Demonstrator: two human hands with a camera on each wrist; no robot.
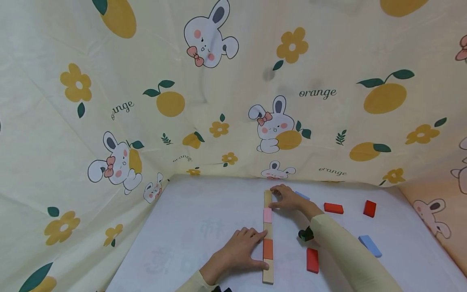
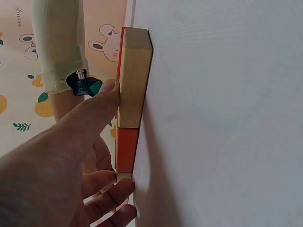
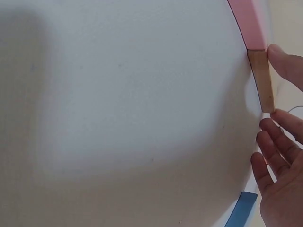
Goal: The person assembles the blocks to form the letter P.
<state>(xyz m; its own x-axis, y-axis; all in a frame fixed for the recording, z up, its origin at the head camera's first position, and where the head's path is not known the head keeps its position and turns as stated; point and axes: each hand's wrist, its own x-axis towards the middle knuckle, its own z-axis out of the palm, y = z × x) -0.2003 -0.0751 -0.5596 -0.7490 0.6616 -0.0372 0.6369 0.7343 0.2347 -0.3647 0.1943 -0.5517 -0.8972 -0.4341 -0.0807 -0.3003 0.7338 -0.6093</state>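
Note:
A straight row of blocks runs away from me on the white table. From far to near it has a plain wooden block [image 1: 268,197], a pink block [image 1: 268,215], a second plain block [image 1: 269,228], an orange block [image 1: 268,249] and a third plain block [image 1: 268,277]. My left hand [image 1: 238,248] lies along the row's left side, thumb on the nearest plain block and index fingertip at the middle one. At the far end, my right hand [image 1: 290,198] touches the last plain block, thumb by the pink joint and index finger at its outer end, other fingers loose.
Right of the row lie red blocks, one near [image 1: 312,260], one farther back [image 1: 333,208] and another at far right [image 1: 370,208]. A blue block [image 1: 370,246] lies at right; another blue block [image 1: 302,195] shows behind my right hand. Patterned cloth [image 1: 233,134] hangs behind the table.

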